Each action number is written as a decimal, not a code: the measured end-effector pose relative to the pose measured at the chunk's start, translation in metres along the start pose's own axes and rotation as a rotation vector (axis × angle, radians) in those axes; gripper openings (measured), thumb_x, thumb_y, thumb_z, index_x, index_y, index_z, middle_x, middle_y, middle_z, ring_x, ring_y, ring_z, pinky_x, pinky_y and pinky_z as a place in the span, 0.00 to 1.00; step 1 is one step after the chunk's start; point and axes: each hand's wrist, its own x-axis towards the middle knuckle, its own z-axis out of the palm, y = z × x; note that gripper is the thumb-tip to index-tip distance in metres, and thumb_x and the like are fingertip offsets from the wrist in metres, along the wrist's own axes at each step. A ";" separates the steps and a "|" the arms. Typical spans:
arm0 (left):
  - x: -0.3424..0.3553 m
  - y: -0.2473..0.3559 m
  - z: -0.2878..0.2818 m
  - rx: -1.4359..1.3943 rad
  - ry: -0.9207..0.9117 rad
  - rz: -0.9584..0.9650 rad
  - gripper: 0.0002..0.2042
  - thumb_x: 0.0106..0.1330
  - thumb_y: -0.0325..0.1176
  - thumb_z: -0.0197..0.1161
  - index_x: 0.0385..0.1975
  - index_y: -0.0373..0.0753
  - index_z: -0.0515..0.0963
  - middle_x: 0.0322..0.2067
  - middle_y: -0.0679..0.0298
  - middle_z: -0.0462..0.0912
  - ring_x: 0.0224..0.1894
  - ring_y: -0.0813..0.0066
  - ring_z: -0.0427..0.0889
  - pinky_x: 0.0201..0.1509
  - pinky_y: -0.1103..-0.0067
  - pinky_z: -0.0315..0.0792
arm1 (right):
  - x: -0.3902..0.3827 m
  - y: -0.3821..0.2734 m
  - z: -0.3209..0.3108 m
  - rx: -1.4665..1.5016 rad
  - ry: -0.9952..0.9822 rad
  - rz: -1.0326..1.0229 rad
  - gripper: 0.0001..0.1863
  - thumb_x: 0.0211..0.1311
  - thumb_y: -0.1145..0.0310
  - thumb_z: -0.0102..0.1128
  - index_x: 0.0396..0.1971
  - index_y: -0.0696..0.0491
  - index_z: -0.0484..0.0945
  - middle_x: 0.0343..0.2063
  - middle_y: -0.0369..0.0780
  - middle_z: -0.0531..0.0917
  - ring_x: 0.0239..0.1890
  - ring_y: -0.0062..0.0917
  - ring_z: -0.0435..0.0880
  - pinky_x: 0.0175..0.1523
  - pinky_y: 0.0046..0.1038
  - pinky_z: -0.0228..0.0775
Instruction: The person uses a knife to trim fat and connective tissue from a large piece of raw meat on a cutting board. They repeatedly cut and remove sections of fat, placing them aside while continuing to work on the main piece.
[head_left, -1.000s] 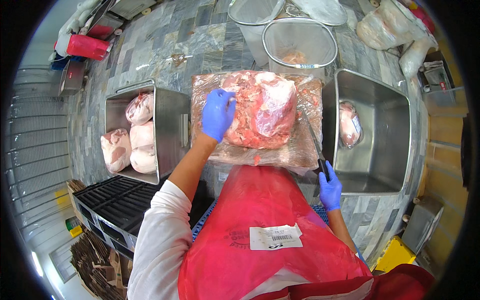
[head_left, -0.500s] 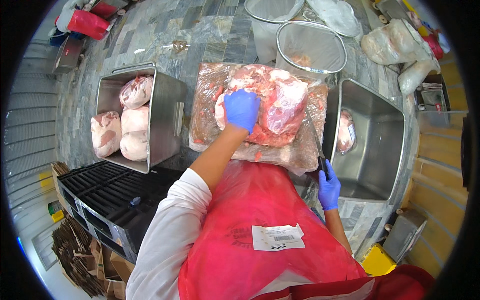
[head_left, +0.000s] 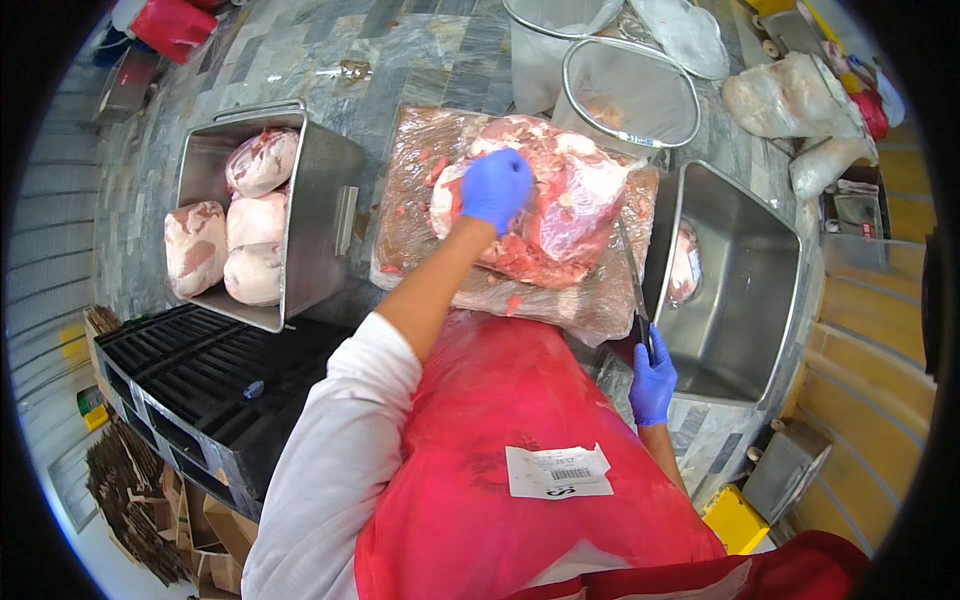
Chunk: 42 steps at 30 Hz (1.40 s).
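Observation:
A large piece of raw meat [head_left: 580,205], pink with white fat, lies on a plastic-wrapped work surface [head_left: 425,262]. Over its upper left part is my left hand [head_left: 497,188] in a blue glove, fingers curled closed; whatever is in them, if anything, is hidden. My right hand [head_left: 653,380], gloved in blue too, grips the dark handle of a knife [head_left: 632,262] beside the surface's right front corner. The long blade points away from me, along the right side of the meat. Small meat scraps [head_left: 513,303] dot the plastic.
At left, a metal tub [head_left: 325,225] holds several meat pieces [head_left: 258,217]; a black pallet [head_left: 215,375] sits nearer me. The metal tub [head_left: 745,290] at right contains one wrapped piece [head_left: 685,265]. Beyond the surface stand hoop-rimmed clear bags [head_left: 630,95]. Flattened cardboard [head_left: 130,490] is piled lower left.
My left hand has shifted slightly up and to the right over the meat, its fingers now balled tighter. The right hand keeps hold of the knife in nearly the same place.

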 end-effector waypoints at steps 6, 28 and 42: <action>-0.017 -0.069 -0.090 -0.244 0.208 -0.220 0.12 0.67 0.34 0.68 0.45 0.34 0.85 0.32 0.56 0.88 0.31 0.70 0.85 0.40 0.70 0.80 | -0.013 -0.053 -0.024 -0.026 0.060 -0.022 0.25 0.76 0.75 0.58 0.70 0.63 0.72 0.63 0.42 0.82 0.64 0.22 0.78 0.69 0.27 0.68; -0.095 -0.026 -0.071 0.114 -0.172 -0.094 0.42 0.58 0.50 0.73 0.70 0.37 0.65 0.71 0.32 0.57 0.69 0.26 0.64 0.75 0.46 0.60 | 0.028 -0.361 0.073 -1.766 -0.485 -0.949 0.20 0.69 0.65 0.60 0.59 0.50 0.82 0.26 0.47 0.83 0.27 0.41 0.86 0.32 0.41 0.77; -0.096 -0.042 -0.066 0.155 -0.168 -0.055 0.50 0.56 0.56 0.74 0.73 0.30 0.61 0.74 0.27 0.49 0.71 0.23 0.62 0.73 0.45 0.62 | 0.011 -0.144 0.012 -0.502 -0.242 -0.223 0.28 0.76 0.69 0.60 0.73 0.54 0.70 0.39 0.34 0.89 0.35 0.20 0.85 0.42 0.30 0.77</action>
